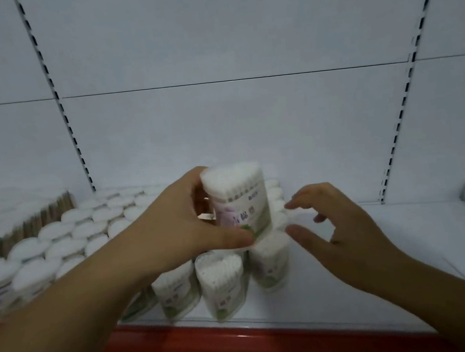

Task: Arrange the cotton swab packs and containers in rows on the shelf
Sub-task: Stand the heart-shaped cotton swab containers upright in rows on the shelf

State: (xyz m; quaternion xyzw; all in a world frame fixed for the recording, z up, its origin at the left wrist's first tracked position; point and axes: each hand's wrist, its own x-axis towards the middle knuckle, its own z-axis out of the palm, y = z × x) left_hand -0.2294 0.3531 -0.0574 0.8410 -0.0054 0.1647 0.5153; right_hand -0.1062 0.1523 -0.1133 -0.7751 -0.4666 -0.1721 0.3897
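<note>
Gripped in the left hand (185,225), fingers curled round it, raised just above the near row: a clear plastic container of white cotton swabs (236,201). Just right of it, not touching, the right hand (344,227), fingers loosely spread, holding nothing. Below, three like containers (221,282) at the near edge of the white shelf (376,261). To the left, many white-topped containers (69,237) already in rows. Judged well along; left to do: setting the held one down, perhaps on the bare right side.
</note>
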